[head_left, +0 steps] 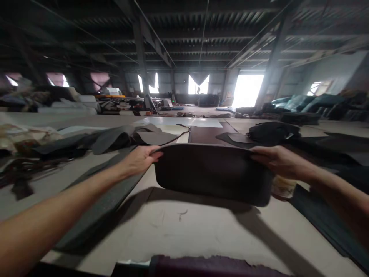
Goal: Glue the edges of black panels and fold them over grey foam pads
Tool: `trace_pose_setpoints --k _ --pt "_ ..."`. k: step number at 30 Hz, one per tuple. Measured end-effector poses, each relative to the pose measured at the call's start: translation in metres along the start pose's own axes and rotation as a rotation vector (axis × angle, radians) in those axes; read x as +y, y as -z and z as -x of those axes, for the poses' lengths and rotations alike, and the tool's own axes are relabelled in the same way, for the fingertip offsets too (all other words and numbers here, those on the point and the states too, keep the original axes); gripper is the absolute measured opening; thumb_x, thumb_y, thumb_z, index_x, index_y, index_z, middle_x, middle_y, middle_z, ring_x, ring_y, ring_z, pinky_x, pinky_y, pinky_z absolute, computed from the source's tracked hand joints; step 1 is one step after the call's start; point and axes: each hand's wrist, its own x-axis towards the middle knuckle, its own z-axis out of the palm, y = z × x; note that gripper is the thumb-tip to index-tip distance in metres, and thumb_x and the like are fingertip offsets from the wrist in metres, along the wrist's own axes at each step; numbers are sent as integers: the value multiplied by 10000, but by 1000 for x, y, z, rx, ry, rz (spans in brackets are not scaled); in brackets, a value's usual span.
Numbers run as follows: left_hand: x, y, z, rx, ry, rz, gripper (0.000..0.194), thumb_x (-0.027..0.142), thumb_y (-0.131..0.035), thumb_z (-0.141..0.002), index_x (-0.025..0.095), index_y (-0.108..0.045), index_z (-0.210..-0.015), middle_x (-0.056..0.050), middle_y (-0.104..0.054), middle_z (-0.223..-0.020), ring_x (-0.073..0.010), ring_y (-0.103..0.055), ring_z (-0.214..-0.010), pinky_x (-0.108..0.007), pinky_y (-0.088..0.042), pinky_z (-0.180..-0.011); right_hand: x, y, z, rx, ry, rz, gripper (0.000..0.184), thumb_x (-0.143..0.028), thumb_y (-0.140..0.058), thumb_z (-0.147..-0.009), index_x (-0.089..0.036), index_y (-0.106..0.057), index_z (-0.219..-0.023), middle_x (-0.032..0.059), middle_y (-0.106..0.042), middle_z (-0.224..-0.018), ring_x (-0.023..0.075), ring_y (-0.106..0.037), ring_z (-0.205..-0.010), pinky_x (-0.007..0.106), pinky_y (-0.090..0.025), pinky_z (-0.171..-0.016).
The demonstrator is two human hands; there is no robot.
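Between my two hands hangs a dark, flat panel with rounded corners (213, 175), held up off the light worktable (184, 234) and casting a shadow on it. My left hand (144, 158) is closed on its upper left corner, thumb and fingers pinching the edge. At the upper right corner my right hand (275, 159) grips the same panel, its fingers partly hidden behind the edge. The panel looks like leather or a similar sheet, but its exact material is unclear. Just below my right hand stands a yellowish jar or tub (284, 187), partly covered by the panel.
Grey curled sheets (115, 136) lie at the left, above a long dark strip (98, 207). A brown sheet (209, 132) lies beyond the panel. Black material (273, 132) is heaped at the right. A ragged purple piece (213, 266) lies along the near edge.
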Motion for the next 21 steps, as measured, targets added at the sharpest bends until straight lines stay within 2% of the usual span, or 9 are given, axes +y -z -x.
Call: trace_pose_setpoints --k 2,4,6,9,11,14,18,21 --pt "-2 14 -40 168 -50 -57 408 450 -457 -932 166 -707 -1084 -22 -724 -889 -204 -665 -828 -306 -545 -818 8 4 -44 7 1 56 412 -507 -469 -940 -208 -745 -874 25 -612 -601 177 -545 -497 273 -428 -483" --pt "0 28 -72 343 -140 -134 435 435 -434 -972 123 -684 -1143 -15 -718 -955 -201 -654 -915 -358 -520 -921 12 9 -77 165 -24 178 373 -415 -468 -965 -161 -741 -970 47 -642 -671 186 -574 -574 284 -444 -569" --pt "1 39 -95 476 -224 -160 468 430 -404 -1003 89 -640 -1220 -16 -700 -1111 -202 -619 -1067 -398 -460 -1034 12 11 -98 339 -32 286 380 -358 -444 -998 -131 -728 -1109 83 -689 -781 213 -622 -670 307 -464 -641" --pt "-14 34 -113 526 -291 -153 458 390 -386 -1022 80 -593 -1290 -26 -615 -1344 -191 -523 -1267 -400 -353 -1149 16 -4 -108 462 33 323 397 -292 -393 -1028 -129 -681 -1248 125 -725 -1025 270 -678 -881 358 -509 -771" --pt "-37 13 -118 449 -273 -181 419 290 -397 -998 104 -583 -1325 -29 -547 -1447 -197 -457 -1354 -409 -297 -1199 26 -31 -102 450 64 280 381 -223 -402 -1010 -144 -661 -1278 131 -698 -1183 288 -662 -1043 388 -512 -892" --pt "-83 -40 -116 234 -156 -232 537 107 -405 -839 165 -620 -1328 -27 -545 -1469 -220 -432 -1398 -411 -282 -1226 49 -94 -81 298 -1 178 426 -108 -412 -949 -182 -656 -1290 113 -656 -1300 273 -604 -1196 408 -472 -1034" --pt "-131 -112 -101 18 -50 -228 580 86 -388 -739 199 -715 -1204 -56 -663 -1334 -231 -590 -1266 -400 -437 -1132 70 -184 -39 -103 -151 59 554 -17 -398 -843 -165 -660 -1308 124 -600 -1388 267 -546 -1288 441 -426 -1103" --pt "-151 -137 -92 -28 -11 -208 633 111 -391 -699 208 -693 -1247 -49 -627 -1391 -231 -569 -1302 -409 -417 -1150 73 -221 -17 -186 -182 21 620 -29 -448 -781 -155 -624 -1362 132 -544 -1450 283 -470 -1365 507 -326 -1171"
